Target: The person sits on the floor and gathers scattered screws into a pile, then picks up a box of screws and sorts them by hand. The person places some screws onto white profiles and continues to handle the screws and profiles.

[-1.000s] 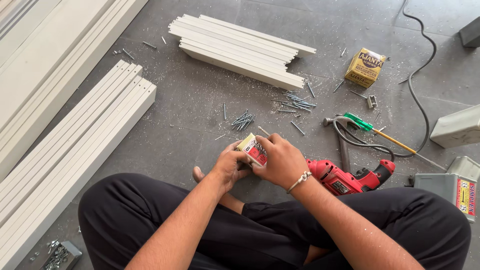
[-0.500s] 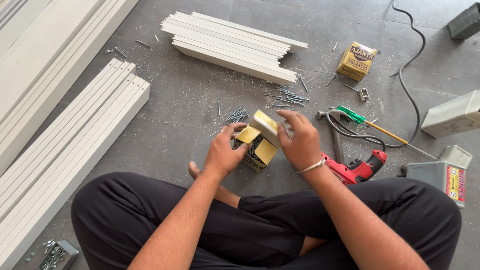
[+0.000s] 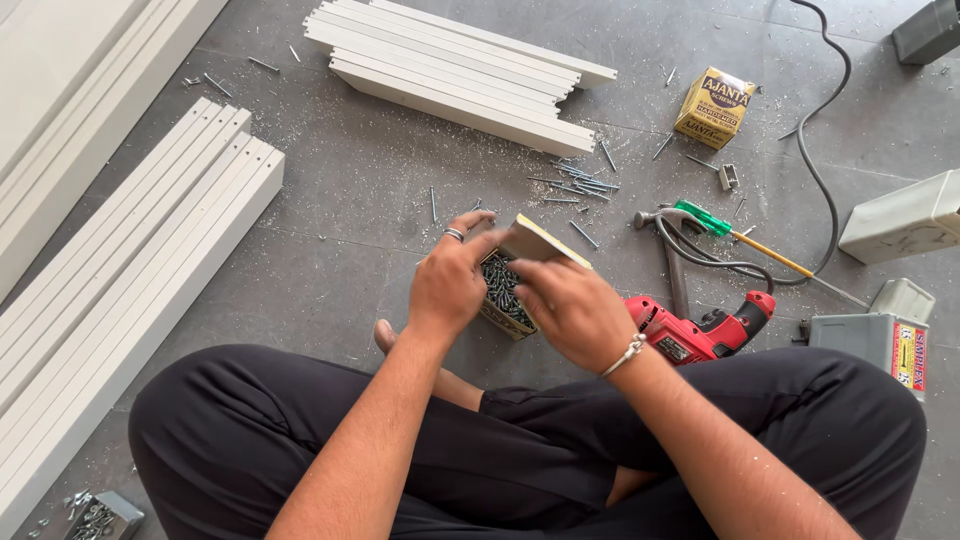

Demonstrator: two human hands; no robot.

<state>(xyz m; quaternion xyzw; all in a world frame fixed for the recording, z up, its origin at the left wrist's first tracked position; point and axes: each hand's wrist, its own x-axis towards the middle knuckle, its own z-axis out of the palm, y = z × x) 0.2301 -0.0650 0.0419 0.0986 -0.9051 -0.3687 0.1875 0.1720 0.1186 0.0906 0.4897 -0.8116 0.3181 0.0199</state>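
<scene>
Small yellow cardboard box of dark screws [image 3: 505, 292], at frame centre on the grey floor, partly hidden: near end behind the right hand [image 3: 572, 312], left wall behind the left hand [image 3: 448, 285]. Bottom not visible. Long axis running roughly 11 to 5 o'clock, open top facing up, lid flap [image 3: 535, 243] raised toward 1 o'clock. Left fingers curled around the box side, holding it; right fingers pinched on the flap edge. Half a second back, box lifted higher and lid only just parting; now lower, screws exposed. Red power drill [image 3: 700, 330] at 3 o'clock, half covered by the wrist. White slat stack [image 3: 460, 75] at 12 o'clock.
</scene>
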